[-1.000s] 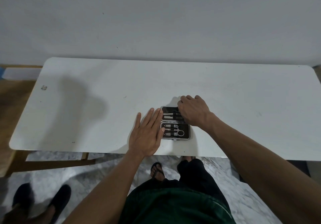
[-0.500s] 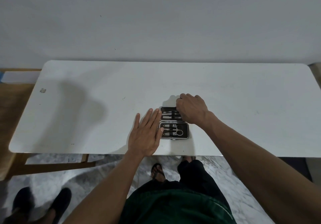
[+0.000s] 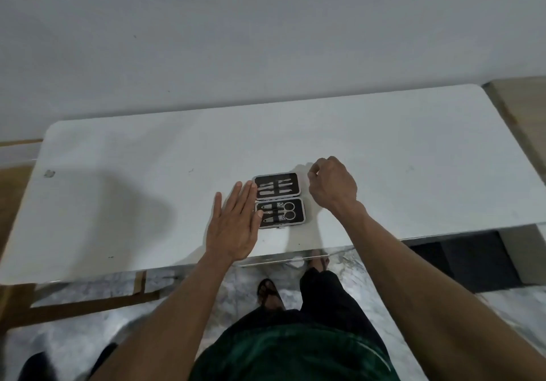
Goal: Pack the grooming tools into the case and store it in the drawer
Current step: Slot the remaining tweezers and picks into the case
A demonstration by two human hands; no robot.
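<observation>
Looking at the case (image 3: pixel 279 200): it lies open and flat near the counter (image 3: pixel 118 203) front edge, tools strapped in both halves. Left hand (image 3: pixel 233 227) rests flat, fingers spread, touching its left edge. Right hand (image 3: pixel 332 185) hovers just beside, loosely curled, holding nothing. I judge it light, stiff and hinged; I'd fold the far half over by its rim.
</observation>
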